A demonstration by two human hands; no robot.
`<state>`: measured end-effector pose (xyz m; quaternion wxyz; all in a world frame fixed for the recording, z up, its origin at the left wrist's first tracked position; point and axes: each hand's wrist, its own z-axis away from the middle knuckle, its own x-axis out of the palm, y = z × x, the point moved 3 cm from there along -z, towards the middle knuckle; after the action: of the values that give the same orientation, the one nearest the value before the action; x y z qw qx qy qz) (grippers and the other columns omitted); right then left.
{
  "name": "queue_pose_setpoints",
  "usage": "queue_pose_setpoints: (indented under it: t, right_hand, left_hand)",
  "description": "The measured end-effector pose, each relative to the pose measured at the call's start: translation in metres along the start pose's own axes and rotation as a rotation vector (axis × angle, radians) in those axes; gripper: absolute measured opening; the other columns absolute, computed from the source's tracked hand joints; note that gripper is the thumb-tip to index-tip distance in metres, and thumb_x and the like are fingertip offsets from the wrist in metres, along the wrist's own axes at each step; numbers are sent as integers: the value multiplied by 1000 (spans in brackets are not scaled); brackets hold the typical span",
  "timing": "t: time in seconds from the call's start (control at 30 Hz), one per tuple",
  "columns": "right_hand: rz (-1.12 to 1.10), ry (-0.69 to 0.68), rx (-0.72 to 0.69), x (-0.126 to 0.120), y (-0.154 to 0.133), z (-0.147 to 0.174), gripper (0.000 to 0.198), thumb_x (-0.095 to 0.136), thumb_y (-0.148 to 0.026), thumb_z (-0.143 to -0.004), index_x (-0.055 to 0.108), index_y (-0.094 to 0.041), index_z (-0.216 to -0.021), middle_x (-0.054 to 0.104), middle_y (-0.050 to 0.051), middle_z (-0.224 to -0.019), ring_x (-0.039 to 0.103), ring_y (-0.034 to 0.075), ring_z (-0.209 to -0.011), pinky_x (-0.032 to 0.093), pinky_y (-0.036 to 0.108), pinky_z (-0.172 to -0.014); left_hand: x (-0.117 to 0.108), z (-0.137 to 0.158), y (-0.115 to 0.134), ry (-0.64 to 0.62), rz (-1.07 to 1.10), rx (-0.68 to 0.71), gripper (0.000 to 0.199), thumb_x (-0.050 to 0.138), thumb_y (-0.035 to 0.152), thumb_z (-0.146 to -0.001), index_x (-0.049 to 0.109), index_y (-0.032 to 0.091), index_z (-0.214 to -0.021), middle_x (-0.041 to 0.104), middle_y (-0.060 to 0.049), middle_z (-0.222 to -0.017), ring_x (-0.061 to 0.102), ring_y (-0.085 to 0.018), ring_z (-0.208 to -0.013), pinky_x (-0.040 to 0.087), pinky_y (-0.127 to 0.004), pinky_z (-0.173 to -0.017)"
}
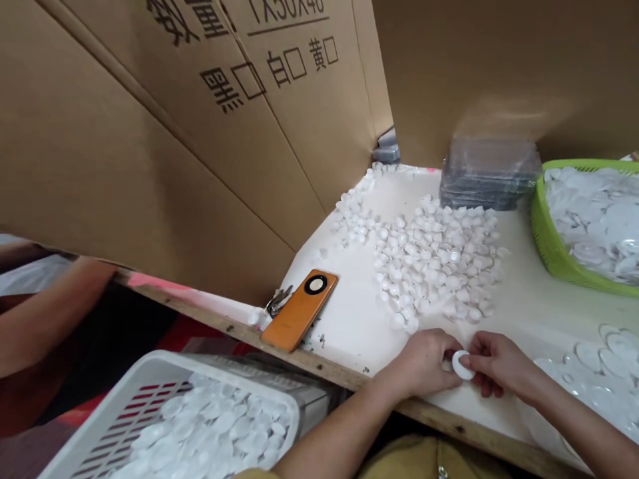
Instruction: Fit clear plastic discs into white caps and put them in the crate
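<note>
Pinching right hand (500, 364): thumb and fingers grasp the right side of a white disc (462, 366).
Left hand (426, 362): fingers curl at the disc's left edge; cannot tell whether they grip it.
White disc: between both hands, near the front edge of the table (349, 336).
Small white pieces (439, 259): loosely heaped beyond the hands.
Round flat pieces (594, 372): spread beside the right forearm.
Green basket (542, 243): far right, filled with white pieces.
White basket (295, 399): below the table edge, likewise filled.
Orange phone (294, 319): left of the heap, beside keys (278, 301).
</note>
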<state>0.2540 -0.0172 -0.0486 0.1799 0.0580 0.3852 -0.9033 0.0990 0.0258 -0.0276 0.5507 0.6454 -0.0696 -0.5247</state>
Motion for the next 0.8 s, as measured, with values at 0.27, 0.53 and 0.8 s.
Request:
queue_pose_setpoints:
  t: [0.27, 0.53, 0.8]
  right_hand:
    - [50, -24, 102, -6, -1, 1, 21, 62, -32, -78, 46, -20, -74, 61, -1, -50, 57, 12, -39, 32, 17, -33]
    - [148, -13, 93, -12, -15, 0, 21, 65, -25, -77, 45, -20, -73, 61, 0, -51, 56, 12, -39, 31, 17, -33]
    - [53, 117, -176, -2, -3, 14, 23, 64, -35, -77, 46, -21, -76, 59, -4, -53, 57, 12, -44, 42, 20, -41]
  left_hand:
    - [1, -5, -5, -45, 117, -200, 19, 69, 36, -78, 68, 19, -86, 66, 1, -77, 59, -12, -71, 39, -21, -60]
    - [-3, -19, -7, -134, 9, -230, 34, 74, 41, -71, 64, 21, -96, 68, 2, -79, 60, -14, -71, 39, -22, -60]
    - [0, -3, 6, -28, -63, -29, 24, 61, 37, -82, 66, 20, -97, 65, -1, -84, 60, -16, -79, 42, -25, -68]
